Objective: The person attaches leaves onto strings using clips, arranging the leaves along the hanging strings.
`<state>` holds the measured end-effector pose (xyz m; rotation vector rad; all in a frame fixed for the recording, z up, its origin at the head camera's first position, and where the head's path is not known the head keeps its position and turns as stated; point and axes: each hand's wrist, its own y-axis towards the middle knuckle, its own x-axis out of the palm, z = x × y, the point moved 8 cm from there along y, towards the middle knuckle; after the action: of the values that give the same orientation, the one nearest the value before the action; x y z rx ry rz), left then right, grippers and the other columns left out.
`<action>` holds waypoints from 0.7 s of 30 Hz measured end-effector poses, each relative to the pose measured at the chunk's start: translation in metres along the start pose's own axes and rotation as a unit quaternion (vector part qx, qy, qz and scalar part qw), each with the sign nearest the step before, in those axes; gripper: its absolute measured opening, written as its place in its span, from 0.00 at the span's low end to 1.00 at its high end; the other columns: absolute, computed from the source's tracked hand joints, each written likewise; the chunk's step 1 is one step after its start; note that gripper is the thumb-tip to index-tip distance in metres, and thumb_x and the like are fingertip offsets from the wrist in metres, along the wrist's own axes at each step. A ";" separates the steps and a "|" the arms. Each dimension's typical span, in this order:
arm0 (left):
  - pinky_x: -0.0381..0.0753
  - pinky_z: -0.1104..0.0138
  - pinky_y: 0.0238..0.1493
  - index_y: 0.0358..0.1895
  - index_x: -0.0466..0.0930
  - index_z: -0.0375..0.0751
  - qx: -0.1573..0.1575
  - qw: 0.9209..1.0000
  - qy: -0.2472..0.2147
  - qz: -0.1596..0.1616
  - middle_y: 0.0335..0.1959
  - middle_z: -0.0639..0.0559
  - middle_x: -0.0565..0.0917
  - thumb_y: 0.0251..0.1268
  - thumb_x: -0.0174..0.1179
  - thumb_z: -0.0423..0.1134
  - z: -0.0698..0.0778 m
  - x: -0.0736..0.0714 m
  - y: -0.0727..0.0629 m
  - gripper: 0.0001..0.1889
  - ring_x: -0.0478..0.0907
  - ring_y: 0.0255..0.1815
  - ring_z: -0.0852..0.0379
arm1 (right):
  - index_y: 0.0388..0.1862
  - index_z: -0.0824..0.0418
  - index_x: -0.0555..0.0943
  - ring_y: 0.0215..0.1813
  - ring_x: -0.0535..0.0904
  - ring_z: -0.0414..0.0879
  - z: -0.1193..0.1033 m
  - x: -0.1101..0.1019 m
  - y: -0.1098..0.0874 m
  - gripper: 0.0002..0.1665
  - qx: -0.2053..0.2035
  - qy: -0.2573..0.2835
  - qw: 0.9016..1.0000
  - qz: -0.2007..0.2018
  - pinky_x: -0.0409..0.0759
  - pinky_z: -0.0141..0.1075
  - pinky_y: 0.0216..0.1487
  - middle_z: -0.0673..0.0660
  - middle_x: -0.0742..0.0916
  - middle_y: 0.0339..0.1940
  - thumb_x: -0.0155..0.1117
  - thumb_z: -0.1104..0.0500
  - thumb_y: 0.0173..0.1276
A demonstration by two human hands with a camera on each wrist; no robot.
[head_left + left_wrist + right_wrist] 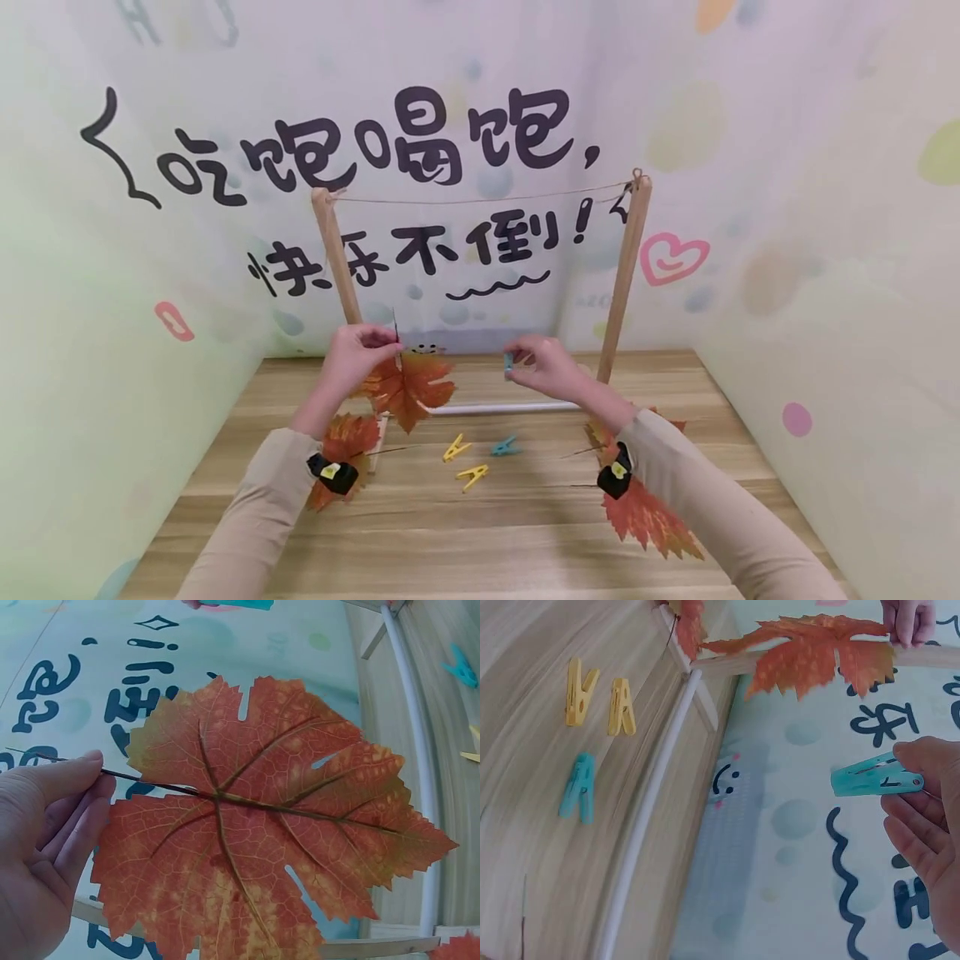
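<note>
My left hand [362, 357] pinches the dark stem of an orange-red artificial maple leaf [255, 802] between thumb and fingers, the blade hanging below the hand. In the right wrist view, my right hand [930, 802] holds a teal clothespin [870, 778] by its handle end. Both hands are raised above the table inside a wooden frame, below the thin string [480, 200] tied between its two posts. On the table lie yellow clothespins [472, 477] and another teal clothespin [505, 447].
Wooden posts [624, 283] stand at left and right, joined low down by a white rod [510, 408]. More leaves lie beside the left forearm, such as one leaf [345, 442], and under the right forearm, another leaf [648, 517]. A printed cloth wall [480, 50] rises behind.
</note>
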<state>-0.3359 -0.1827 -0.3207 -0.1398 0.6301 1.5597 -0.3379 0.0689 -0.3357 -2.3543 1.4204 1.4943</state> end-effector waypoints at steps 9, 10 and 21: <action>0.77 0.77 0.28 0.32 0.82 0.28 0.038 0.998 -0.007 0.041 0.30 0.36 0.83 0.50 0.67 0.32 0.020 -0.012 0.017 0.09 0.76 0.24 0.69 | 0.42 0.71 0.78 0.38 0.81 0.49 -0.021 -0.013 0.013 0.16 -0.030 -0.009 0.999 0.005 0.80 0.33 0.40 0.64 0.83 0.38 0.66 0.70 0.52; 0.76 0.77 0.27 0.32 0.81 0.28 0.040 0.998 -0.006 0.044 0.30 0.36 0.83 0.50 0.67 0.32 0.022 -0.014 0.019 0.09 0.76 0.23 0.70 | 0.42 0.71 0.78 0.38 0.81 0.50 -0.023 -0.013 0.014 0.16 -0.032 -0.010 0.999 0.003 0.80 0.34 0.40 0.64 0.83 0.38 0.66 0.70 0.52; 0.76 0.78 0.26 0.33 0.82 0.28 0.067 0.995 0.003 0.073 0.31 0.37 0.83 0.49 0.67 0.33 0.047 -0.031 0.044 0.10 0.76 0.23 0.74 | 0.41 0.71 0.78 0.38 0.81 0.49 -0.044 -0.026 0.036 0.17 -0.045 -0.028 0.999 -0.002 0.80 0.34 0.41 0.62 0.84 0.37 0.68 0.69 0.51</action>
<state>-0.3611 -0.1864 -0.2536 0.0016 0.7612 1.6519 -0.3341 0.0461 -0.2773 -2.3431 1.3646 1.6436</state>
